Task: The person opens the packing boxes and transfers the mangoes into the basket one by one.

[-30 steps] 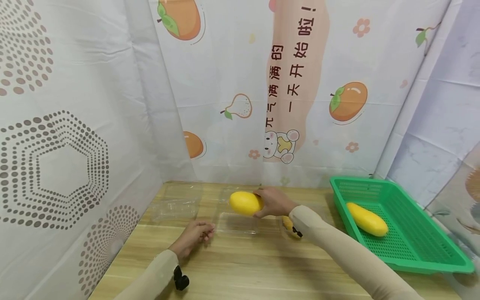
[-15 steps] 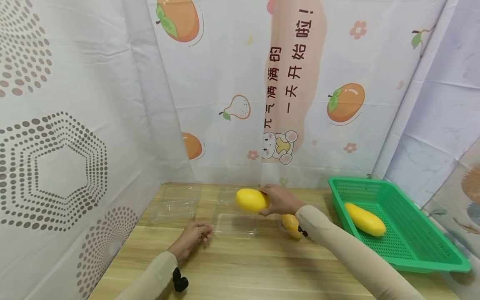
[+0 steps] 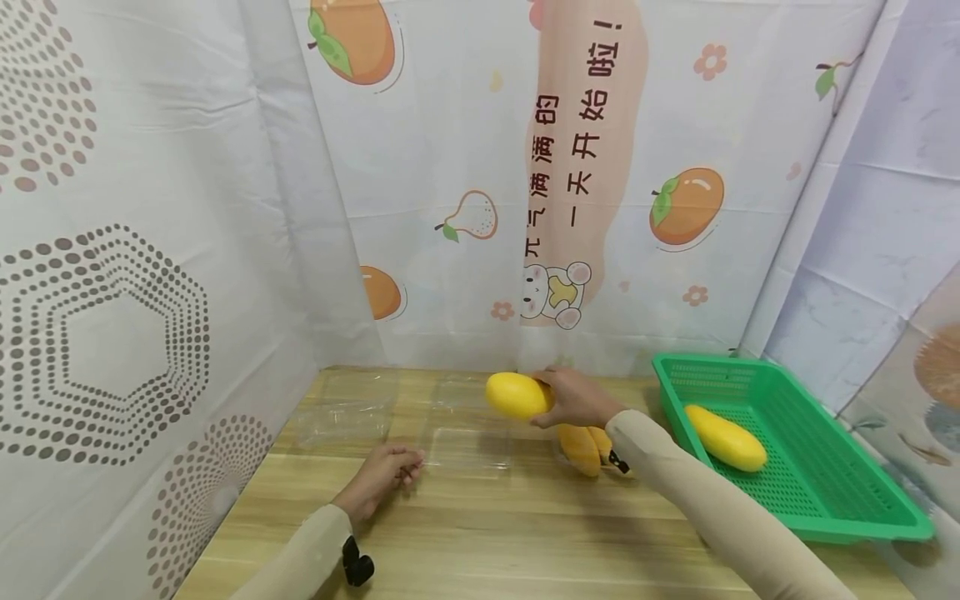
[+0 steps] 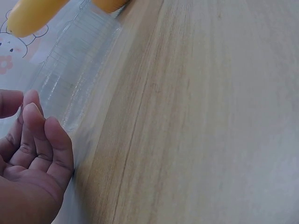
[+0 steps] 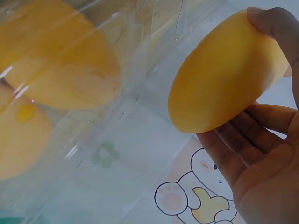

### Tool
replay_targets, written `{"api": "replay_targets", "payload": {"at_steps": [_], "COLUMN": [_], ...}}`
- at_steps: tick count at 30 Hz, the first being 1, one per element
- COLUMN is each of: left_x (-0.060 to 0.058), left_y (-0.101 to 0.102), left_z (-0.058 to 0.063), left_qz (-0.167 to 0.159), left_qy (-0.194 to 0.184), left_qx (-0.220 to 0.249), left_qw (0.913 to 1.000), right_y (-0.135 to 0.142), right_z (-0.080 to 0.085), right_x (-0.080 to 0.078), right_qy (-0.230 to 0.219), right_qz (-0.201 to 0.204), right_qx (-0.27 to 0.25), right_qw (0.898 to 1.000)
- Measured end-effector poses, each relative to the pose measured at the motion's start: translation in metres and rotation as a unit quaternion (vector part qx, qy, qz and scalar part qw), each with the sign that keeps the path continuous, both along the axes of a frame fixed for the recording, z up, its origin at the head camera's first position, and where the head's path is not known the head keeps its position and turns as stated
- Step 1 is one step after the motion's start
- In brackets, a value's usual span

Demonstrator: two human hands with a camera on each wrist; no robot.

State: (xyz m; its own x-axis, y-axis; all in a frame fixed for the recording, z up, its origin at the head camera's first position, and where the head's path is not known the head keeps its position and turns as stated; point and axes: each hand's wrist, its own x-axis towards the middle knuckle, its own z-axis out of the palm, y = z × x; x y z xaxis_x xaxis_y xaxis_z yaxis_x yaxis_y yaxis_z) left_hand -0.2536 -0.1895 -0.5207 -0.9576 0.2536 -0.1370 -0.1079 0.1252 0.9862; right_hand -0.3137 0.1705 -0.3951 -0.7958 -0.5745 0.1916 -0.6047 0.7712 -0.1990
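Note:
My right hand [image 3: 577, 397] grips a smooth yellow mango [image 3: 519, 396] by its right end, above the table. In the right wrist view the thumb lies over the mango [image 5: 224, 74] and the fingers support it from below. Below and right of that hand, orange-yellow mangoes [image 3: 579, 450] sit in a clear plastic box, partly hidden by the sleeve. My left hand [image 3: 382, 479] rests low over the table with loosely curled fingers. Its fingertips are right at the left edge of a clear plastic box [image 3: 468, 467] with nothing inside.
Another clear box [image 3: 345, 421] with a raised lid stands at the back left. At the right, a green basket [image 3: 825, 529] holds one long yellow mango [image 3: 726, 439]. Printed curtains [image 3: 450, 333] close off the wooden table [image 3: 480, 542] at the back and sides.
My right hand has moved right with the mango, away from above the middle box, and more of the boxed mangoes now shows. My left hand stays at the box edge.

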Motion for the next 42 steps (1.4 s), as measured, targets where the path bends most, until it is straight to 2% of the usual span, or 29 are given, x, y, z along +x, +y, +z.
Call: {"api": "replay_targets", "payload": {"at_steps": [18,42], "left_x": [-0.003,-0.003], "left_y": [0.000,0.001], "left_z": [-0.002,-0.003], "left_qz": [0.005,0.007], "left_qy": [-0.008,-0.007], "left_qx": [0.007,0.014], "left_qw": [0.9999,0.9999], "right_y": [0.037,0.065], "right_z": [0.004,0.008], "right_x": [0.000,0.002], "right_qy": [0.005,-0.008], "right_qz": [-0.037,-0.089], "right_qx": [-0.005,-0.013], "right_qw": [0.999,0.996]}}
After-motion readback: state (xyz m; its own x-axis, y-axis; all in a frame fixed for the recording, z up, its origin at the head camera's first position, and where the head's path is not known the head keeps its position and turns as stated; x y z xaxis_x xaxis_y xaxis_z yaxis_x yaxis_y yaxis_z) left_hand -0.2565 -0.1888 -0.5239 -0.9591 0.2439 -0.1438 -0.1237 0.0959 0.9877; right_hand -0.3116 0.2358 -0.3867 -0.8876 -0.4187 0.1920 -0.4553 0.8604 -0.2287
